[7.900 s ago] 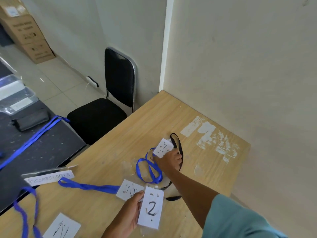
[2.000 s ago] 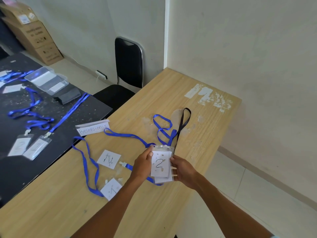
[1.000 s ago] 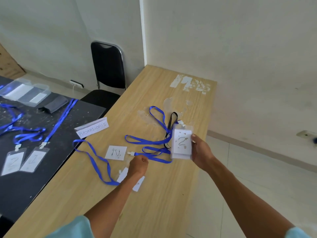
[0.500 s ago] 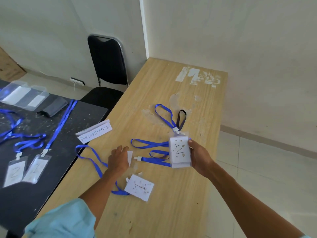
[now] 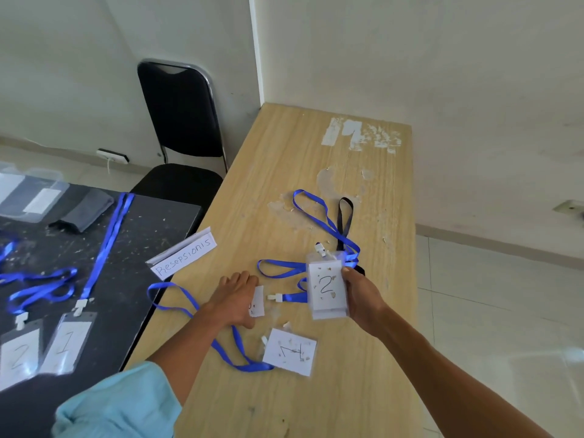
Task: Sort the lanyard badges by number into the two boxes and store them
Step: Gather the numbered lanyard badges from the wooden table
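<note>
My right hand (image 5: 363,298) grips a stack of clear badge holders (image 5: 327,289); the front card reads 2. Blue lanyards and a black lanyard (image 5: 344,222) trail from the stack over the wooden table (image 5: 331,399). My left hand (image 5: 235,300) lies palm down on a badge (image 5: 256,301), most of it hidden under the hand. A badge marked 1 (image 5: 290,350) with a blue lanyard (image 5: 202,314) lies flat nearer me. Two more badges, marked 2 (image 5: 17,355) and 1 (image 5: 68,341), lie on the black table (image 5: 136,248) at left.
A folded paper sign reading "Resepsionis" (image 5: 185,256) stands near the wooden table's left edge. A clear plastic box (image 5: 28,194) and a grey cloth (image 5: 83,210) sit at the far left. A black chair (image 5: 180,128) stands behind the tables, walls beyond.
My left hand let go of the stack and went left, down onto a badge on the table. My right hand keeps hold of the stack of badges. The 1 badge now lies nearer me.
</note>
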